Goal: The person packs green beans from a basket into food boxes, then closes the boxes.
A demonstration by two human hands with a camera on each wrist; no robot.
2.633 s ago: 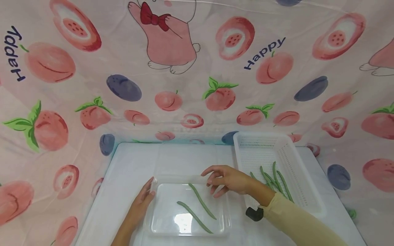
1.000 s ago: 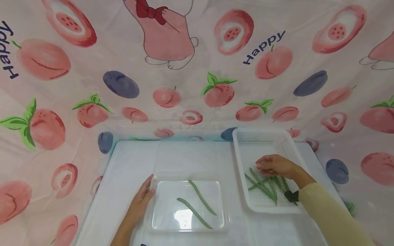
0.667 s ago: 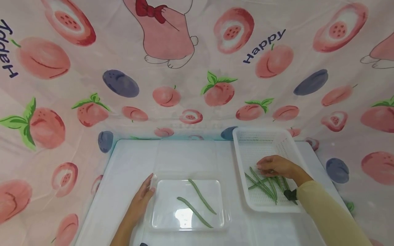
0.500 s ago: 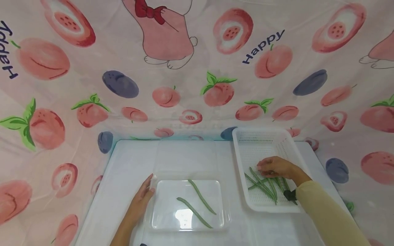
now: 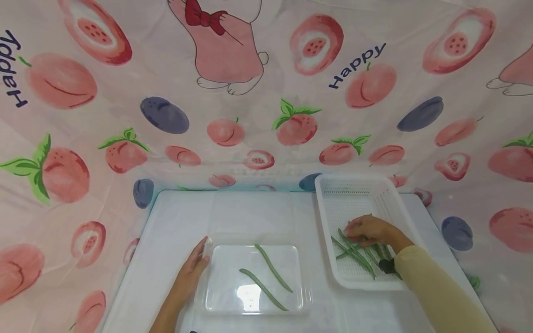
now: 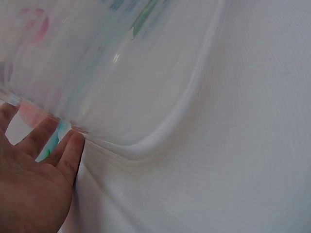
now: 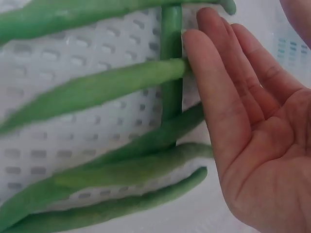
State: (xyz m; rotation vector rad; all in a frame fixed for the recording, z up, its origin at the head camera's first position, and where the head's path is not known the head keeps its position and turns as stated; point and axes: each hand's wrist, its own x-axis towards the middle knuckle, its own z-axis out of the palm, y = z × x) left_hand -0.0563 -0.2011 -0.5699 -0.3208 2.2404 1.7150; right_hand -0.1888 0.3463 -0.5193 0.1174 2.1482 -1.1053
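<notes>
In the head view a clear plastic container (image 5: 216,305) stands at the table's middle with two green beans (image 5: 266,290) lying in it. My left hand (image 5: 190,269) rests on its left side; the left wrist view has the fingertips (image 6: 75,141) against the container's edge, fingers mostly straight. To the right, my right hand (image 5: 372,229) is low inside a white perforated basket (image 5: 345,189), over several green beans (image 5: 354,256). Seen from the right wrist, its fingers (image 7: 209,73) are extended right beside the beans, and no bean is visibly gripped.
The white table (image 5: 179,212) carries both vessels, with a gap between them. A fruit-printed cloth (image 5: 266,115) hangs behind and at both sides. The basket's right wall lies near the table's right edge. A black wrist device (image 5: 386,266) sits under the right wrist.
My right hand has moved from above the clear container into the basket, then slid slightly left among the beans. The basket's beans lie differently. My left hand stays at the container.
</notes>
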